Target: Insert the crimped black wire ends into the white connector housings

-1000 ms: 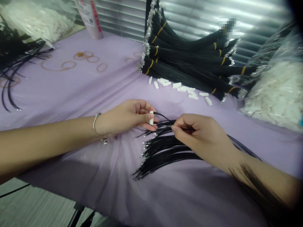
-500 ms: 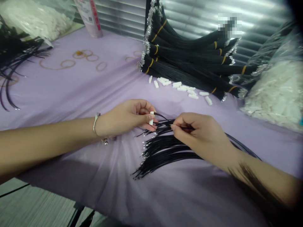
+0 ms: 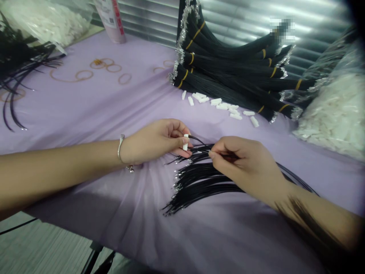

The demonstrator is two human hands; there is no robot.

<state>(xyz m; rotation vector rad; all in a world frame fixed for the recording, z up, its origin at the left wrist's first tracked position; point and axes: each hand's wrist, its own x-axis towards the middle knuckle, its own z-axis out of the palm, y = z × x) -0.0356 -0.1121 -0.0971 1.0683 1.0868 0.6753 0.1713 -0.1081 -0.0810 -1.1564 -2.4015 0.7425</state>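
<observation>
Pinched between the thumb and fingers of my left hand (image 3: 159,139) is a small white plastic connector housing (image 3: 186,142). A black wire (image 3: 197,138) runs out of its upper end toward the right. My right hand (image 3: 245,158) is closed, thumb against forefinger, on a black wire whose silvery tip (image 3: 199,152) points left at the housing, a short gap away from it. Under and in front of both hands lie loose black wires (image 3: 205,188), fanned on the cloth with their metal terminals to the left.
Several white housings (image 3: 225,106) lie scattered beyond my hands. Behind them are banded bundles of black wire (image 3: 228,68). A clear bag of white pieces (image 3: 336,114) stands at right, another bag (image 3: 48,19) at far left. Rubber bands (image 3: 84,75) and a bottle (image 3: 111,21) are on the purple cloth.
The whole view has shifted slightly, so everything appears a little further right. Both hands keep the same grips, and the wire tip still sits just apart from the housing.
</observation>
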